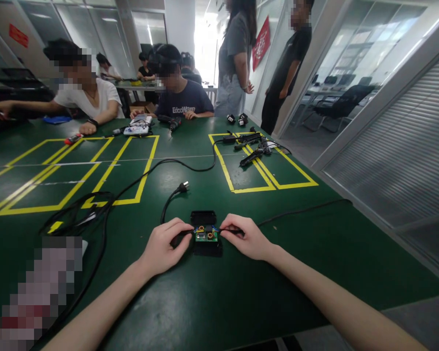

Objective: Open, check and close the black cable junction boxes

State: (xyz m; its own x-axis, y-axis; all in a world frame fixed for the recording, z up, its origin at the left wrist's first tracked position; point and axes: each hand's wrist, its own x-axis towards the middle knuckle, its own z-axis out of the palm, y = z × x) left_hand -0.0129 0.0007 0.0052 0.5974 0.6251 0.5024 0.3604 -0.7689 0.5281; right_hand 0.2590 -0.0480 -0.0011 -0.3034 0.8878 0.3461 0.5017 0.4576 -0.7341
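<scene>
A small green circuit board (206, 235) sits in an open black plastic case (208, 248) on the green table (219, 292), with the black case lid (203, 217) lying just behind it. My left hand (165, 245) is closed, pinching the black cable where it enters the board's left side. My right hand (245, 237) is closed too, pinching the thin black cable (300, 211) at the board's right end. The left cable loops back to a loose power plug (183, 186).
Yellow tape boxes (142, 180) mark the table. A tangle of black cords (76, 214) lies at the left, black adapters and cables (254, 146) at the far right. Two people sit across the table with tools; two stand behind. The table edge runs along the right.
</scene>
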